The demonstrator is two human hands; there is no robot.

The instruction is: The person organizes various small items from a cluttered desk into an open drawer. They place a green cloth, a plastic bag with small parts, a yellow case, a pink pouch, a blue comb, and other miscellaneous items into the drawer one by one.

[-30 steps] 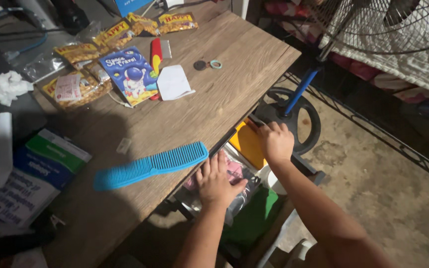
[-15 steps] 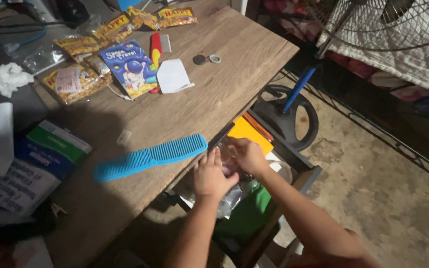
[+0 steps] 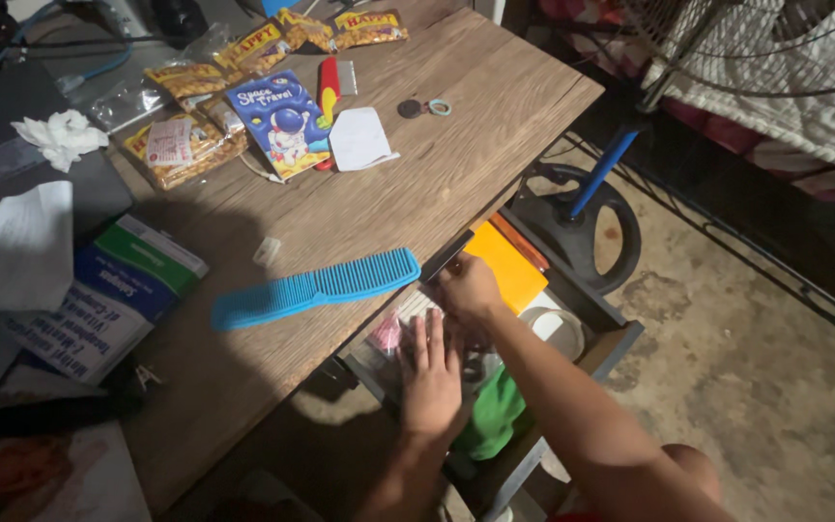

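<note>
Both hands are inside an open drawer pulled out from under a wooden desk. My left hand lies flat, fingers spread, on a clear plastic bag with pink contents. My right hand reaches under the desk's edge at the back of the drawer, fingers curled; what it grips is hidden. An orange folder, a white round lid and something green also lie in the drawer. A big blue comb rests on the desk just above the hands.
Snack packets, a blue booklet, a red comb, a white card and two small rings lie at the desk's far end. Boxes and papers sit at left. A standing fan's base is on the floor at right.
My right hand moved from the drawer's far rim inward to the desk's edge. My left hand slid toward me and flattened on the bag. The view shifted slightly right.
</note>
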